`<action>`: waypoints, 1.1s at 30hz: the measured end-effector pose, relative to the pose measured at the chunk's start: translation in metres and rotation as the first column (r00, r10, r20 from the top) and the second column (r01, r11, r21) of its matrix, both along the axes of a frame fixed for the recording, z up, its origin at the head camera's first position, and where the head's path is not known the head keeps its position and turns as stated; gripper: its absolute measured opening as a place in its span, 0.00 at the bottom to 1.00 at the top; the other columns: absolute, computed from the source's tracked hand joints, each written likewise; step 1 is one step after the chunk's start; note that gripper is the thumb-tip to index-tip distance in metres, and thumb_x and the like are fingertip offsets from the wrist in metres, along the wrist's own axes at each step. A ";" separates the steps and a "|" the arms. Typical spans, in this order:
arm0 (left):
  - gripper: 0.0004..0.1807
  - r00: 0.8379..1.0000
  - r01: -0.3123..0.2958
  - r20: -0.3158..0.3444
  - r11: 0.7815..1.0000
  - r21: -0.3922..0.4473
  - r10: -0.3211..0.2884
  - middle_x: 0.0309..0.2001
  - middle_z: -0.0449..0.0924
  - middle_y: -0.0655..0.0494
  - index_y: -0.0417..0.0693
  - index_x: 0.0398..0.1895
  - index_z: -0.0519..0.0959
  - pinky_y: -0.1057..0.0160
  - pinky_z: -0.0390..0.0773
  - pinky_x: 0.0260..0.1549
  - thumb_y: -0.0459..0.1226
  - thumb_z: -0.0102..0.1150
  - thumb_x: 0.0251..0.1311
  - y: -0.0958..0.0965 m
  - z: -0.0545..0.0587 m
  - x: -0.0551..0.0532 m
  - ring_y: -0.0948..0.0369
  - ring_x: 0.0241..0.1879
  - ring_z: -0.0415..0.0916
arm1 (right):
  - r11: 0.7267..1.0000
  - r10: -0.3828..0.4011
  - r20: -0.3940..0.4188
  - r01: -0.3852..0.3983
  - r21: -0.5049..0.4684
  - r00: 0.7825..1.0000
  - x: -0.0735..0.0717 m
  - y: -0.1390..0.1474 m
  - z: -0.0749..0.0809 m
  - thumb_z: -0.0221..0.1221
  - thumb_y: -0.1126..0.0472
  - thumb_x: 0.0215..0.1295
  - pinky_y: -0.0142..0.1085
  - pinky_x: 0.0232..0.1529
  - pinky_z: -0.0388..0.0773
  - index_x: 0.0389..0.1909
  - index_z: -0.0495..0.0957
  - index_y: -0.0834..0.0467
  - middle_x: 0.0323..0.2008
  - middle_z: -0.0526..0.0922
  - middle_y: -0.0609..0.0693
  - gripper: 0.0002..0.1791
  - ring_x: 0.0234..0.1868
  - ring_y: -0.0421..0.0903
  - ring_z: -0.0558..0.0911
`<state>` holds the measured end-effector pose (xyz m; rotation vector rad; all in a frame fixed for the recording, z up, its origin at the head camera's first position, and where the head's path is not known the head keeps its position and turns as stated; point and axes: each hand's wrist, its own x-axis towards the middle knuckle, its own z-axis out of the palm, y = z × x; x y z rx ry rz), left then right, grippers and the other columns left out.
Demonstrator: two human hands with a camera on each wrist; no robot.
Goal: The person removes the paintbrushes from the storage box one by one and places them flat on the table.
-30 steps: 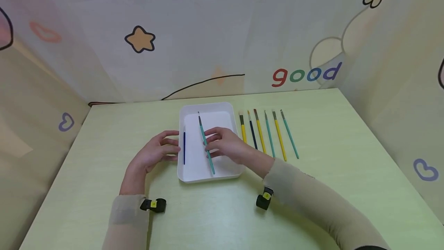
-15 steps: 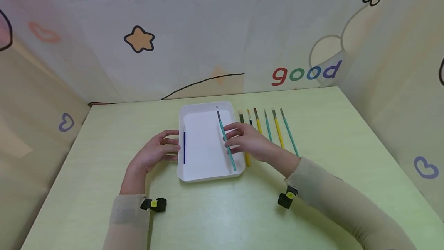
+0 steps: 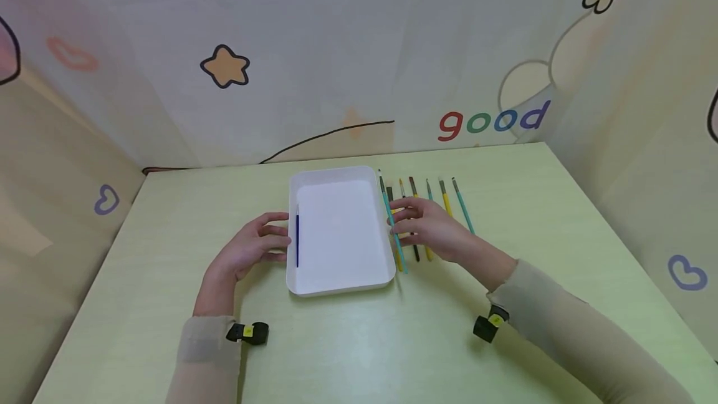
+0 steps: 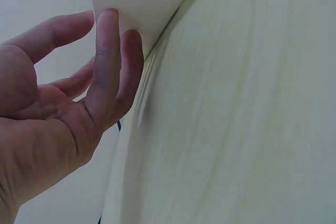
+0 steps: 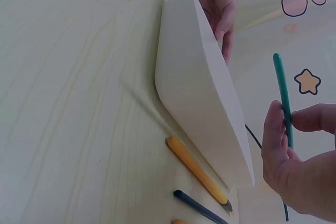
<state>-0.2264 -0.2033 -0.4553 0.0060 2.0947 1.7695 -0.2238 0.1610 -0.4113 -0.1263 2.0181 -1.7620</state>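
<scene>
A white tray sits on the table, with a thin dark blue paintbrush lying inside along its left wall. My left hand rests its fingertips against the tray's left side; in the left wrist view these fingers lie extended along the outer wall. Just past the tray's right rim, my right hand pinches a teal paintbrush between thumb and fingers, bristles pointing away. The right wrist view shows the teal handle raised above the level of the tray's rim.
Right of the tray lies a row of several paintbrushes, among them a yellow-handled one beside the tray wall, a dark one and a teal one at the far end. A printed cloth backs the table.
My right hand has carried the teal paintbrush rightward, from over the tray's middle to past its right rim, above the row's nearest brushes. The left hand has stayed at the tray.
</scene>
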 end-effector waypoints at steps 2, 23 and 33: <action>0.35 1.000 0.003 -0.002 1.000 0.000 -0.003 0.60 0.71 0.35 0.40 0.75 0.61 0.57 0.86 0.45 0.28 0.62 0.67 0.001 0.000 0.000 0.52 0.48 0.80 | 1.000 -0.021 0.001 0.021 0.017 1.000 0.000 0.006 0.001 0.60 0.69 0.71 0.43 0.52 0.84 0.70 0.64 0.66 0.55 0.73 0.63 0.29 0.50 0.54 0.79; 0.34 1.000 -0.005 -0.012 1.000 -0.003 0.005 0.58 0.70 0.37 0.41 0.75 0.62 0.58 0.86 0.45 0.27 0.60 0.67 -0.001 -0.003 -0.001 0.52 0.47 0.79 | 0.990 -0.134 -0.013 0.134 0.047 0.991 -0.011 0.083 -0.014 0.55 0.65 0.77 0.39 0.57 0.81 0.76 0.56 0.67 0.66 0.66 0.68 0.32 0.58 0.55 0.77; 0.34 1.000 -0.004 -0.009 1.000 -0.003 0.003 0.58 0.70 0.37 0.42 0.75 0.63 0.58 0.86 0.45 0.27 0.61 0.67 -0.001 -0.005 -0.002 0.51 0.47 0.79 | 0.987 -0.145 -0.004 0.145 0.071 0.989 -0.015 0.113 -0.027 0.55 0.64 0.77 0.33 0.53 0.82 0.76 0.55 0.69 0.67 0.64 0.67 0.33 0.56 0.49 0.78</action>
